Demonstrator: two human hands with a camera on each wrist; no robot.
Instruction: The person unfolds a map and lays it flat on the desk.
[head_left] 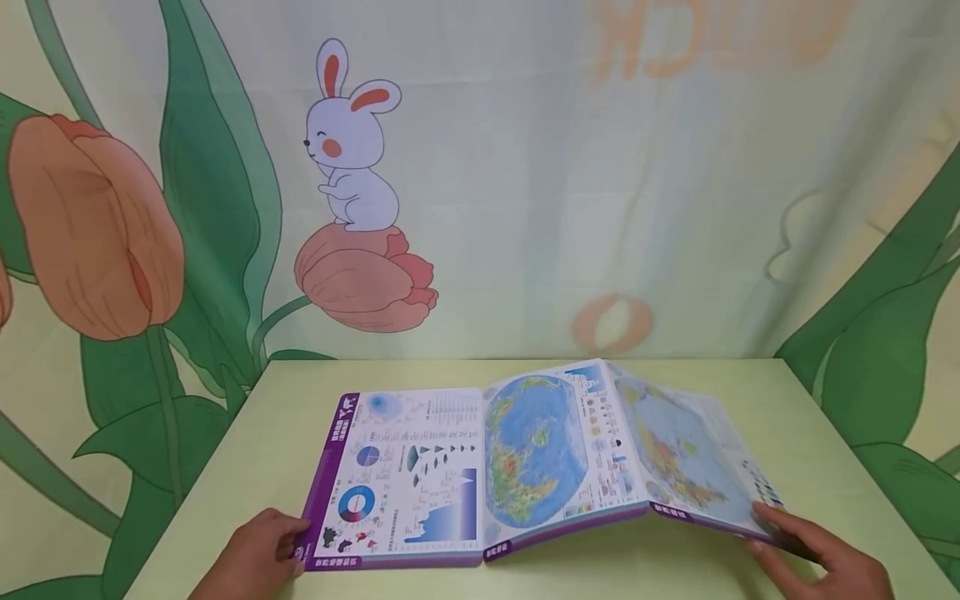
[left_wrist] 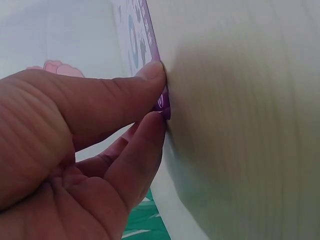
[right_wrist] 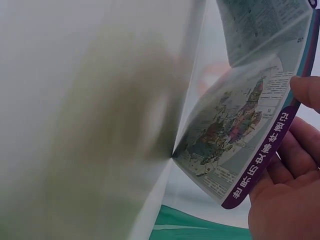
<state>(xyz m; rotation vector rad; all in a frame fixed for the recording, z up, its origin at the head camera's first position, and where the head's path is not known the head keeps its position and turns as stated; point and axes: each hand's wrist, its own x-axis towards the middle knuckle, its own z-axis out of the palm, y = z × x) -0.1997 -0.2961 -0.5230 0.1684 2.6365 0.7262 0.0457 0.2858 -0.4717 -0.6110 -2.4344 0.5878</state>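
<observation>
A fold-out world map [head_left: 536,454] with a purple border stands across the table in several glossy panels. Its left panel [head_left: 405,467], with charts and diagrams, lies flat, while the panels to the right rise into a ridge. My left hand [head_left: 251,557] pinches the purple lower left corner between thumb and fingers; the left wrist view shows the thumb [left_wrist: 150,72] over that edge. With the right hand [head_left: 832,560] I grip the lower right end of the map, tilted up off the table. In the right wrist view, the underside [right_wrist: 235,130] shows another coloured map and a purple strip.
The pale green-yellow table [head_left: 247,467] extends around the map on all sides. Behind it hangs a curtain [head_left: 510,192] printed with a rabbit [head_left: 352,183], tulips [head_left: 97,225] and green leaves.
</observation>
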